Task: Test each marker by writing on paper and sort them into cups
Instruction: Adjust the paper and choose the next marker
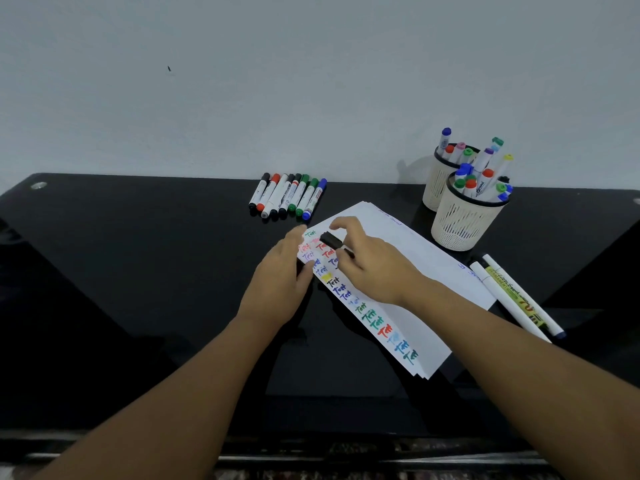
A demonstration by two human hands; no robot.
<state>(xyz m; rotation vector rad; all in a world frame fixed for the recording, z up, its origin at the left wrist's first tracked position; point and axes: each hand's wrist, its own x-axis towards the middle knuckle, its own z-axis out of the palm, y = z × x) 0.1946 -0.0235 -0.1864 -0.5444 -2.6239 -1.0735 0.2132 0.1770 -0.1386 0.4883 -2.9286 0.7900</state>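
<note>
Two hands meet over the paper (408,251). Right grip (363,261) pinches a black marker (334,241); left grip (280,275) lies flat, fingers straight, on the paper's edge.

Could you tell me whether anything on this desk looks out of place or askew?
Only mildly: the paper stack lies diagonally, its sheets fanned at the near corner, and two markers lie loose right of it, outside the cups. Nothing looks spilled or damaged.

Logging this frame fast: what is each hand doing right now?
Left hand: open, fingers flat, pressing the paper at its edge.
Right hand: fingers pinch a black marker over the paper.
</note>
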